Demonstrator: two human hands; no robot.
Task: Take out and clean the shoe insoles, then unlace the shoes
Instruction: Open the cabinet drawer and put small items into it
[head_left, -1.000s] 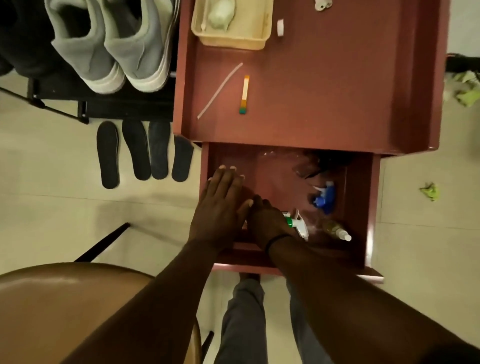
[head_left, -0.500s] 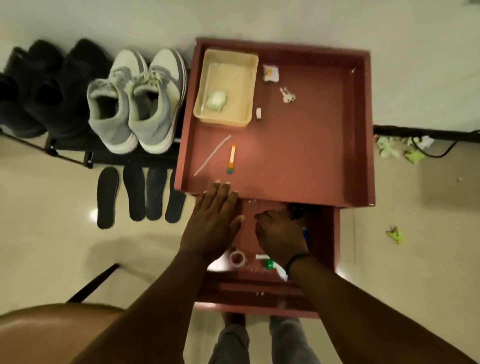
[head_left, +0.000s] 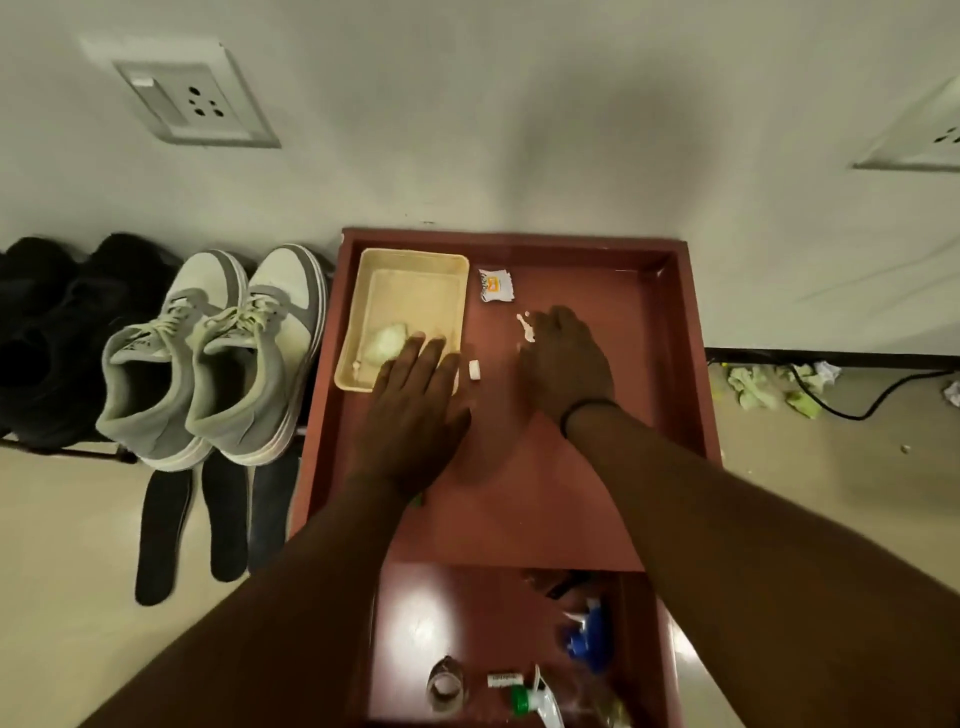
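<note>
Insoles (head_left: 213, 525), dark and bare, lie side by side on the floor just below a pair of grey-and-white laced shoes (head_left: 218, 353), left of the red table (head_left: 691, 364). Over the table, the left hand (head_left: 415, 415) reaches flat, fingers (head_left: 421, 358) straight and slightly spread, tips over the cream tray (head_left: 405, 260). The right hand (head_left: 566, 364) curls loosely, fingertips touching a small white object (head_left: 525, 326); whether they grip it cannot be told.

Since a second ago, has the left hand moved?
Yes. The left hand went from the open drawer up onto the red table top, fingertips now over the near edge of the cream tray.
</note>
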